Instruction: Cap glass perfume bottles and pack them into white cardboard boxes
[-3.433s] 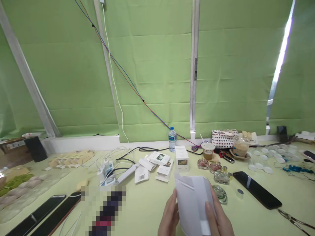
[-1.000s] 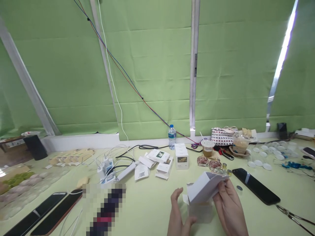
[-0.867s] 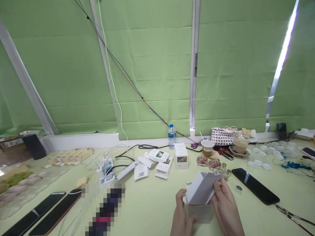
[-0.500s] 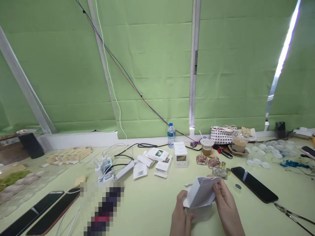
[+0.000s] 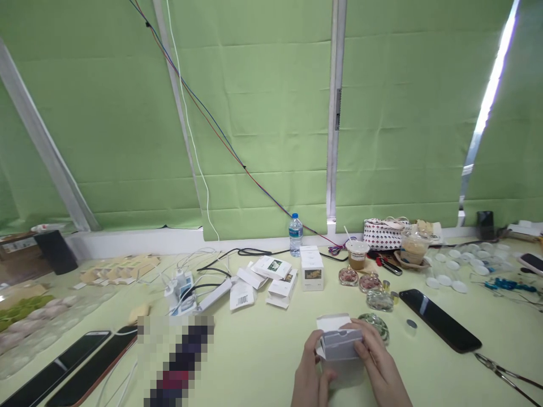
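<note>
A small white cardboard box (image 5: pixel 338 343) stands low in the middle of the light green table (image 5: pixel 263 350), its top flaps partly folded down. My left hand (image 5: pixel 309 376) grips its left side. My right hand (image 5: pixel 379 367) presses on the top flap from the right. Just behind the box lies a clear glass perfume bottle (image 5: pixel 375 323). Several more glass bottles (image 5: pixel 365 282) lie further back.
Folded white boxes (image 5: pixel 275 277) and an upright white box (image 5: pixel 311 271) sit behind, with a water bottle (image 5: pixel 296 234). A black phone (image 5: pixel 439 319) lies to the right, two more phones (image 5: pixel 68 367) at left. Chargers and cables (image 5: pixel 190 288), drink cups (image 5: pixel 358 254) and scissors (image 5: pixel 504 373) are around.
The box's raised lid flap has come down nearly flat under my right hand. My left hand has closed in on the box's left side.
</note>
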### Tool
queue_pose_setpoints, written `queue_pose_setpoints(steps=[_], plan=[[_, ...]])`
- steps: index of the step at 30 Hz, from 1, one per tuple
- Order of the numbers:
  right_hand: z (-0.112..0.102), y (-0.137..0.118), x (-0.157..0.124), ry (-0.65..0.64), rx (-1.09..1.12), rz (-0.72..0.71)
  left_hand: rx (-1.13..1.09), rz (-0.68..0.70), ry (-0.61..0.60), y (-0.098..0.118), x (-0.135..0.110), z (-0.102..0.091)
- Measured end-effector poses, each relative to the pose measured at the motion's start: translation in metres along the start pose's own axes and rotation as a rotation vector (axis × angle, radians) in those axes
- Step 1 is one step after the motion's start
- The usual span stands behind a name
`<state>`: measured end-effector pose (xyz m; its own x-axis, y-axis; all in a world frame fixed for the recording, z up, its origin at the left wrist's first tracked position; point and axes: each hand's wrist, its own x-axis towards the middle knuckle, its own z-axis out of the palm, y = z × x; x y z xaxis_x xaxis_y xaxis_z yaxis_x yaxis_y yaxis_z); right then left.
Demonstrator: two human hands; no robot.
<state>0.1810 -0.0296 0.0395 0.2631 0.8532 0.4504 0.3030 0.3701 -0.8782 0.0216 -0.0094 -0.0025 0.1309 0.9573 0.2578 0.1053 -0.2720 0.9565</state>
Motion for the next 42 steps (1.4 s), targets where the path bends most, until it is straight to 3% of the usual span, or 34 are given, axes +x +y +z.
queue_pose_setpoints(steps=[6, 10, 19, 25, 31, 34, 36, 40, 42], plan=[[-0.013, 0.006, -0.004, -0.103, -0.051, -0.042, 0.018, 0.108, -0.038, 0.008, 0.001, -0.002], [-0.012, 0.01, -0.013, 0.051, -0.04, -0.011, 0.098, 0.141, -0.054, 0.015, 0.004, -0.005], [-0.01, 0.034, -0.021, 0.08, -0.202, -0.421, 0.081, 0.12, -0.087, 0.004, 0.007, -0.004], [-0.007, 0.036, -0.021, 0.088, -0.193, -0.446, -0.028, 0.156, -0.163, 0.009, 0.012, -0.005], [-0.008, 0.031, -0.012, 0.042, -0.372, -0.542, 0.125, 0.152, -0.065, 0.0, 0.014, 0.0], [-0.014, 0.031, -0.004, -0.009, -0.463, -0.589, 0.155, 0.15, -0.067, -0.004, 0.016, -0.001], [-0.019, 0.03, 0.004, -0.109, -0.501, -0.603, 0.173, 0.165, -0.073, -0.004, 0.018, -0.003], [-0.028, 0.022, 0.02, -0.361, -0.526, -0.481, 0.232, 0.246, -0.071, -0.001, 0.02, -0.004], [-0.028, 0.019, 0.025, -0.413, -0.543, -0.448, 0.268, 0.253, -0.045, -0.002, 0.02, -0.003]])
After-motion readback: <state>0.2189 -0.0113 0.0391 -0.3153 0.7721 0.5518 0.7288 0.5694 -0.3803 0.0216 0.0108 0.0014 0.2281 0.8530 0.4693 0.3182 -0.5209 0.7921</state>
